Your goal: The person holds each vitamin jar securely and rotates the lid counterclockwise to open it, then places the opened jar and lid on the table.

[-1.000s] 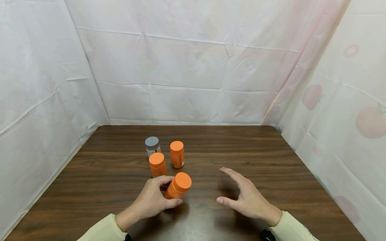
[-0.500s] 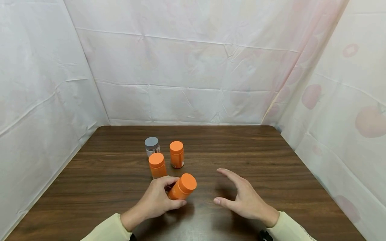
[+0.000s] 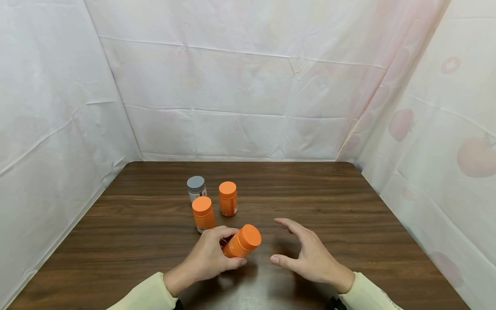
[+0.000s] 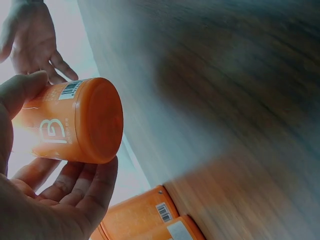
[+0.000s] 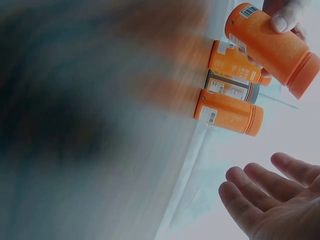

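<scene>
In the head view my left hand (image 3: 207, 258) grips an orange bottle (image 3: 243, 242) with an orange screw cap, thumb on the near side and fingers on the far side. The bottle leans to the right and is held up off the table; its base and barcode show in the left wrist view. Facing it from the right, my right hand (image 3: 314, 258) is apart from everything, thumb and fingers spread. A second orange bottle (image 3: 203, 215) stands upright just beyond my left hand. Behind it are a third orange bottle (image 3: 228, 200) and a grey-capped bottle (image 3: 196, 186), partly hidden.
The dark wood-grain table (image 3: 310, 189) spreads out under both hands. White sheeting (image 3: 240, 86) hangs along its back and sides, with faded fruit prints on the right.
My left hand has carried the orange bottle to the right, and the bottle tilts further that way. My right hand has drifted slightly left towards it. The standing bottles stay put.
</scene>
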The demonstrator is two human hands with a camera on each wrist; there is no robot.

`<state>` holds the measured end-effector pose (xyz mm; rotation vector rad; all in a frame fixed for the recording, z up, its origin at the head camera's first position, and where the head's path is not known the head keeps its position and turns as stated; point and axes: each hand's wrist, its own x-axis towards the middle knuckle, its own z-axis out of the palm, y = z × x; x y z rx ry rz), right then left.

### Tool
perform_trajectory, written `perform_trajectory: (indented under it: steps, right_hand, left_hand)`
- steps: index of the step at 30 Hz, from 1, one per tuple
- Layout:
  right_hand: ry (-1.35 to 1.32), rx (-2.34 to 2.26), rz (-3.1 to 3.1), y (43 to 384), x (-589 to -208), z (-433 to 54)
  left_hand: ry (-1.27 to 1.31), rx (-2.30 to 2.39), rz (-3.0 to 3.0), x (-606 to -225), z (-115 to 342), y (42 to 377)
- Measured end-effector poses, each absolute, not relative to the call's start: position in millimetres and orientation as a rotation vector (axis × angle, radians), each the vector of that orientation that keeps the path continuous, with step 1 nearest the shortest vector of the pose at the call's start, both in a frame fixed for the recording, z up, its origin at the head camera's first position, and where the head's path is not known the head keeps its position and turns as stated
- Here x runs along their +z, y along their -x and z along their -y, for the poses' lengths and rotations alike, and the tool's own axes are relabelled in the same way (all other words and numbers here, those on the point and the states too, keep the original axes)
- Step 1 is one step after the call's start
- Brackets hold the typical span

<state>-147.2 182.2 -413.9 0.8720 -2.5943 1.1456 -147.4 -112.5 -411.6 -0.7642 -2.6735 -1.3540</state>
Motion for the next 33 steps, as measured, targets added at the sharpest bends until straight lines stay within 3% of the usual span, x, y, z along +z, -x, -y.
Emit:
perform_trajectory:
  steps: [33]
  right_hand:
    - [-0.939, 1.261, 2.482, 143, -412, -165]
  left_hand:
    - [0.825, -1.322, 2.750, -412, 93, 148]
